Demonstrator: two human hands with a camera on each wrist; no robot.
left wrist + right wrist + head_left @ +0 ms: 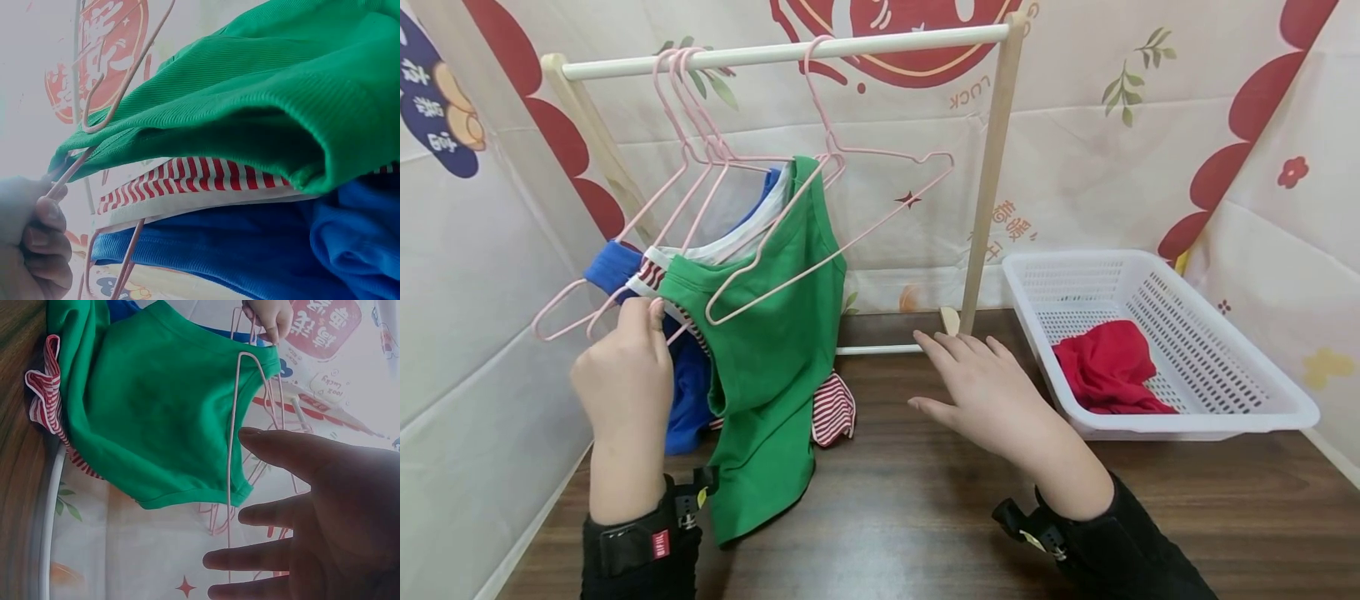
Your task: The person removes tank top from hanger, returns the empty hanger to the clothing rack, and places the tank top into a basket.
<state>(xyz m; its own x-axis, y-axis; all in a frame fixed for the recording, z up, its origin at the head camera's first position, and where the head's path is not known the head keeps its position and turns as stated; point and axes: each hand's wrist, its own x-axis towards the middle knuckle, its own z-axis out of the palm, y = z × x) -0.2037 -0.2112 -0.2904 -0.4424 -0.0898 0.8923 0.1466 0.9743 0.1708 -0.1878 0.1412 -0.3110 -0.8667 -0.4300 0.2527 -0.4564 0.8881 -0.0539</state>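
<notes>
A green tank top (775,333) hangs from a pink hanger (74,170) on the left part of the rack. My left hand (628,367) grips that hanger's end beside the shoulder strap, its fingers curled round the wire in the left wrist view. Behind the green top hang a red-and-white striped garment (832,410) and a blue garment (688,396), partly hidden. A bare pink hanger (880,152) hangs in front, overlapping the green top. To the right, my right hand (981,396) is held above the table with fingers spread, holding nothing.
The rack's white bar (910,39) runs across the back between wooden posts. At right a white perforated basket (1217,423) stands on the brown wood table (880,533), with a red cloth (1108,367) inside. Printed cloth (1075,167) closes off the back and sides.
</notes>
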